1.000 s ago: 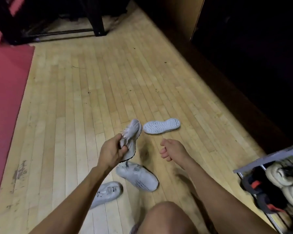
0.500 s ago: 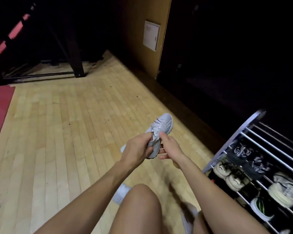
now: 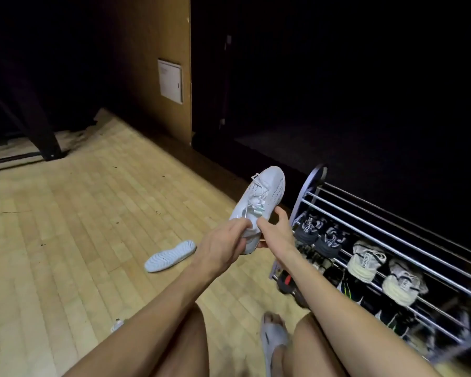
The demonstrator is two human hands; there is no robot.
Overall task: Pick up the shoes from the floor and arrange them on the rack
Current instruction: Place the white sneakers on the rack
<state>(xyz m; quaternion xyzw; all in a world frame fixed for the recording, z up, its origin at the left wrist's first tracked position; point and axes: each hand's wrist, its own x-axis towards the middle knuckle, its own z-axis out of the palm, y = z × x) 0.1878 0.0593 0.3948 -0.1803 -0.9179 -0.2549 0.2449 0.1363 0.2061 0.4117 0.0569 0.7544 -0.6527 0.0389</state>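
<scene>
Holding a white sneaker (image 3: 259,202) aloft, both hands clamp its heel end: left hand (image 3: 223,244) from the near-left, right hand (image 3: 276,232) from the near-right, toe pointing away. Right of the grip, the rack (image 3: 392,229) already carries several pairs. Left and below the grip, an upturned shoe (image 3: 170,256) lies on the floor (image 3: 65,240). Partway done; likely more to collect.

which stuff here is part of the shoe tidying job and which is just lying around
Part of the job:
- white sneaker, held by left hand and right hand
- white shoe lying sole-up on the floor
- shoe rack, lower shelves already holding shoes

Just lying about:
- white wall panel
- dark stand leg
- grey slipper on the person's foot
</scene>
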